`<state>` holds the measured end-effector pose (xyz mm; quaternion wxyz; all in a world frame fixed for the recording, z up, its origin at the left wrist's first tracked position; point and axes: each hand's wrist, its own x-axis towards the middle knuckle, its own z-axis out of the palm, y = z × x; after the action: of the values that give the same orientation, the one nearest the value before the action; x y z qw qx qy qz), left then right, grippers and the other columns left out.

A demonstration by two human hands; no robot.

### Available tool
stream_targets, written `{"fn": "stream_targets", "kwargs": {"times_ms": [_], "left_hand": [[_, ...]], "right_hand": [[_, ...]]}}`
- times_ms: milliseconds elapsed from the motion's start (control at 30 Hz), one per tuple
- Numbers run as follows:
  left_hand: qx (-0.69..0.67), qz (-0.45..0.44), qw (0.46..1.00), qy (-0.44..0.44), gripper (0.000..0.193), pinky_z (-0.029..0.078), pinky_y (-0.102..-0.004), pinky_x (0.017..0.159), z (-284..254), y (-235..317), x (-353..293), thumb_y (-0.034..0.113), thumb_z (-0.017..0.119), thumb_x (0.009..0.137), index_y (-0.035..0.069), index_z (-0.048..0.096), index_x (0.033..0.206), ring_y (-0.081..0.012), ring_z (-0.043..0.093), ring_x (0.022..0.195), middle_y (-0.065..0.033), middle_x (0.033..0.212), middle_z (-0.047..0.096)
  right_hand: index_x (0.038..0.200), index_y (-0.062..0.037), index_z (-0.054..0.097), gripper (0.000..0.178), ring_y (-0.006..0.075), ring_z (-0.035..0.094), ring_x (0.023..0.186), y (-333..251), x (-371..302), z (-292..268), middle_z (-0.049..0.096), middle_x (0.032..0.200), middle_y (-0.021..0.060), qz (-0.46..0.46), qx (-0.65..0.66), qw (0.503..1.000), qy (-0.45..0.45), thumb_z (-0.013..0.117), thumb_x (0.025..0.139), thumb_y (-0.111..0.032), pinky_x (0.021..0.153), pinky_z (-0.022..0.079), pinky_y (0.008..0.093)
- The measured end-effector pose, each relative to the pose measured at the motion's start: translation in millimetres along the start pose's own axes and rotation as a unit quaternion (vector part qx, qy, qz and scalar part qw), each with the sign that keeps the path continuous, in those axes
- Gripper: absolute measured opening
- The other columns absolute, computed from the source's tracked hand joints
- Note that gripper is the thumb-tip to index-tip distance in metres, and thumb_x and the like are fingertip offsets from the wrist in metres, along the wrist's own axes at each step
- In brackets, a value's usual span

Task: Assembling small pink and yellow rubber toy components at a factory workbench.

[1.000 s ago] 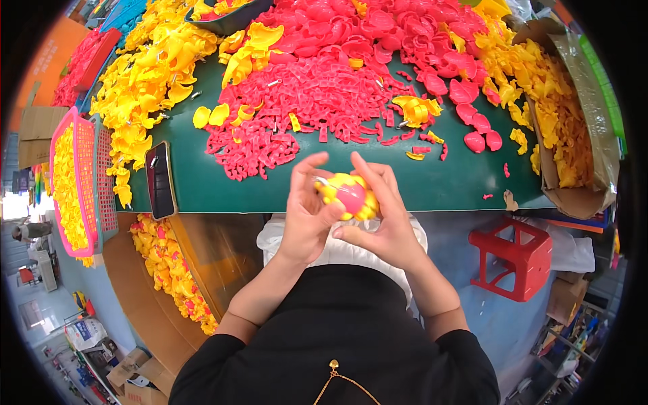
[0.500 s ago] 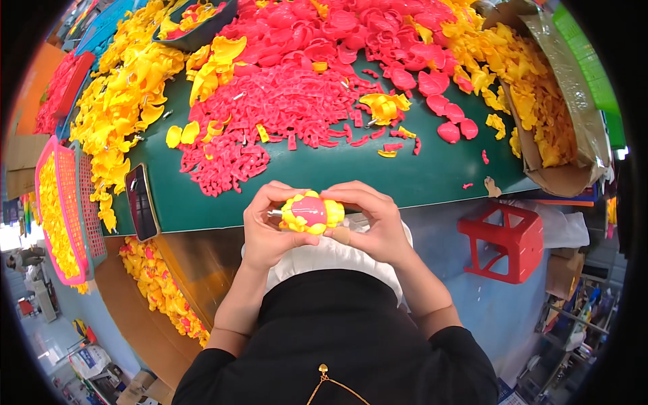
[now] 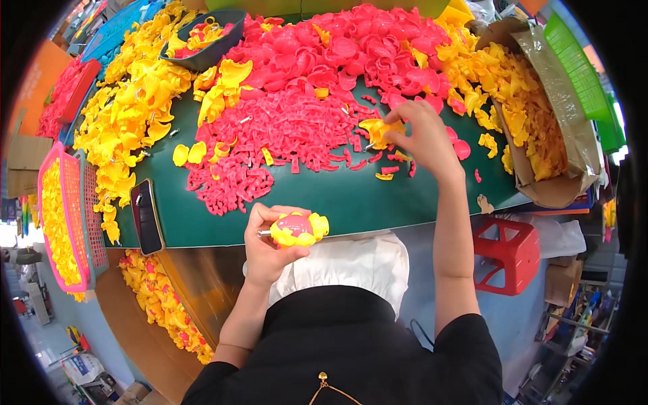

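Observation:
My left hand [image 3: 263, 246], closed, holds a small rounded plastic toy piece [image 3: 294, 231] just off the table's front edge. The piece is red-pink in the middle with yellow, bumpy parts around it, and a metal pin sticks out on its left. Farther out over the table, my right hand [image 3: 426, 138] has thumb and fingers around the right end of a yellow curved plastic part [image 3: 375, 132]. That part still rests on the green table [image 3: 324, 196], with a small metal pin by its lower left; the fingers partly cover it.
Pink strips [image 3: 290, 128] and pink shells [image 3: 337, 54] are heaped ahead. Yellow parts [image 3: 142, 94] pile up at left, near a dark bowl [image 3: 233, 37] and a phone [image 3: 147, 216]. A cardboard box [image 3: 574, 148] stands right, a red stool [image 3: 516, 260] below it.
My right hand has let go of the toy piece and moved forward and right to the yellow part. My left hand keeps the toy piece. The view has shifted slightly.

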<state>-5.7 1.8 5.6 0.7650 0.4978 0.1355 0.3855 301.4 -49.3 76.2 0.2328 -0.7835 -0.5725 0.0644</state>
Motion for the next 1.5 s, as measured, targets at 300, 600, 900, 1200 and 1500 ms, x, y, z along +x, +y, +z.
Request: {"fn": "stream_targets", "kwargs": {"times_ms": [300,600,900,1200,1500], "left_hand": [[0.033,-0.039,0.999,0.012,0.058,0.054,-0.0328,0.087,-4,-3,8,0.014,0.090,0.067,0.005,0.043,0.101,-0.0205,0.064,0.102,-0.0199,0.110,0.064],[0.006,-0.048,0.999,0.013,0.061,0.053,-0.0331,0.088,-7,-4,7,0.018,0.090,0.066,0.005,0.043,0.103,-0.0212,0.063,0.102,-0.0205,0.110,0.064],[-0.043,-0.068,0.994,0.073,0.059,0.054,-0.0321,0.087,-14,9,-5,0.016,0.088,0.069,0.004,0.044,0.106,-0.0209,0.064,0.101,-0.0200,0.113,0.063],[0.227,-0.032,0.971,0.069,0.057,0.051,-0.0290,0.090,-4,27,22,0.002,0.081,0.074,0.003,0.050,0.122,-0.0169,0.062,0.105,-0.0125,0.120,0.062],[0.326,-0.065,0.943,0.004,0.052,0.051,-0.0290,0.084,-1,22,42,0.014,0.082,0.076,0.003,0.057,0.120,-0.0154,0.065,0.096,-0.0100,0.103,0.067]], "right_hand": [[0.092,-0.0040,0.066,0.031,0.0265,0.052,0.105,6,-4,18,0.058,0.099,0.0065,-0.045,-0.062,0.994,0.073,0.081,0.070,-0.019,0.090,0.043,0.0371],[0.087,-0.0033,0.063,0.026,0.0259,0.060,0.099,13,2,15,0.063,0.100,0.0077,-0.163,-0.001,0.978,0.133,0.078,0.068,-0.011,0.085,0.048,0.0350],[0.090,-0.0048,0.064,0.028,0.0232,0.062,0.078,-68,-41,66,0.066,0.085,0.0072,-0.134,0.253,0.956,-0.059,0.079,0.066,-0.006,0.072,0.050,0.0327],[0.094,-0.0070,0.067,0.030,0.0251,0.055,0.088,-73,-48,90,0.060,0.085,0.0051,-0.162,0.137,0.977,0.029,0.080,0.069,-0.016,0.078,0.047,0.0361],[0.089,-0.0075,0.066,0.029,0.0234,0.051,0.083,-72,-53,96,0.056,0.079,0.0031,-0.136,0.149,0.977,0.066,0.080,0.064,-0.014,0.073,0.043,0.0350]]}}
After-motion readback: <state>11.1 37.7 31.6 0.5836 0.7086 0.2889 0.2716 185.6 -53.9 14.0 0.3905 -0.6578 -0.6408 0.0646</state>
